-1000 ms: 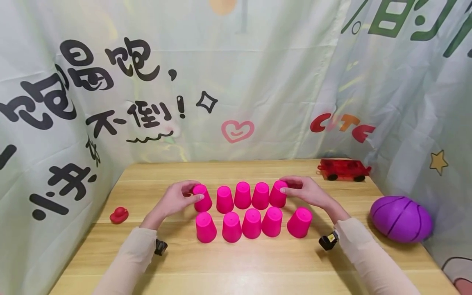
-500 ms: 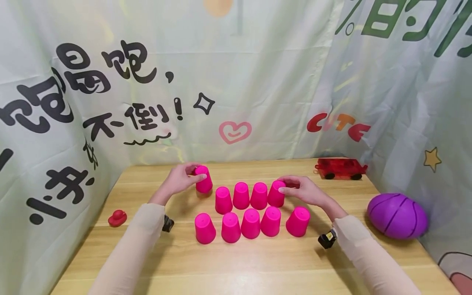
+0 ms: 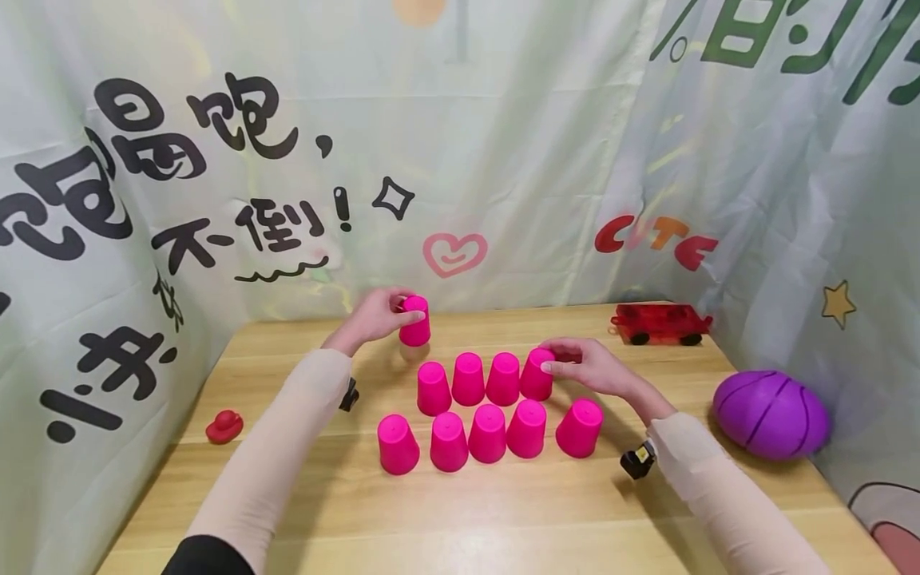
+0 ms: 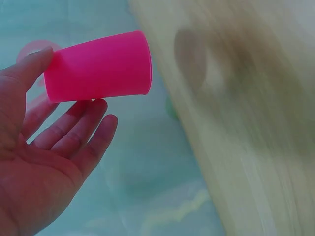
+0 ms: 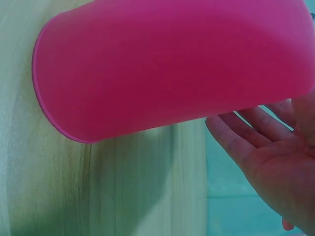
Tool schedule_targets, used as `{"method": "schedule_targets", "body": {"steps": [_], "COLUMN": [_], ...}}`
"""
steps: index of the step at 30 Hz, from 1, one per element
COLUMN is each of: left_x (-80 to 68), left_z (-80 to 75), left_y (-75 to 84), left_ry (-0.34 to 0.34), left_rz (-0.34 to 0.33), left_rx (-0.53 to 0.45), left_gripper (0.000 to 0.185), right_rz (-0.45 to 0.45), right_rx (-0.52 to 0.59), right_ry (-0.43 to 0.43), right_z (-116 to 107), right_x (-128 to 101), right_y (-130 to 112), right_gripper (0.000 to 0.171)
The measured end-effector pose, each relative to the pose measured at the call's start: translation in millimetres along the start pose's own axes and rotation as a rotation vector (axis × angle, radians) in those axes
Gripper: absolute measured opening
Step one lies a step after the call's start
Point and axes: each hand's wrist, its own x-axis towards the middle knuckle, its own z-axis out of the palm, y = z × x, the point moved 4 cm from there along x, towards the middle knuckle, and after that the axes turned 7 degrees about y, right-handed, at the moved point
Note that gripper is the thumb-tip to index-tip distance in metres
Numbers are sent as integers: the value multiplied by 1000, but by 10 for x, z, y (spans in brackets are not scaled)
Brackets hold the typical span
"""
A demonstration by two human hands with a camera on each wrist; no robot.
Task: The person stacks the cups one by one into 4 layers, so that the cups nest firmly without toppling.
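Note:
Several pink cups stand upside down in two rows on the wooden table (image 3: 503, 519). My left hand (image 3: 391, 311) grips one pink cup (image 3: 414, 321) near its base and holds it in the air, behind the left end of the back row. In the left wrist view that cup (image 4: 98, 66) lies between the thumb and fingers of my left hand (image 4: 64, 123). My right hand (image 3: 568, 363) grips the rightmost back-row cup (image 3: 537, 374), which stands on the table. The right wrist view shows this cup (image 5: 172, 69) large, with my right hand (image 5: 275, 157) beside it.
A red toy car (image 3: 660, 323) sits at the back right. A purple ball (image 3: 771, 414) lies at the right edge. A small red duck (image 3: 224, 426) sits at the left edge. Printed curtains close off the back and both sides.
My left hand has lifted the leftmost back-row cup off the table and carried it up and back. My right hand has stayed on the rightmost back-row cup.

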Motion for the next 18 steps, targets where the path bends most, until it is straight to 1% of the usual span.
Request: {"method": "schedule_targets", "body": {"steps": [4, 8, 12, 18], "left_x": [129, 219, 263, 272], "left_z": [35, 109, 203, 346], "left_y": [43, 47, 25, -8], "left_ry": [-9, -2, 3, -18], "left_rz": [-20, -33, -34, -59], "left_rx": [-22, -25, -23, -54], "left_gripper": [55, 55, 53, 54], "right_rz": [-2, -11, -14, -9], "right_rx": [-6, -8, -2, 12], "right_ry": [-7, -9, -11, -12], "right_z": [1, 1, 1, -1], "right_x": [12, 17, 17, 12], "right_y": [-9, -15, -20, -7], "right_gripper": [50, 49, 50, 49]}}
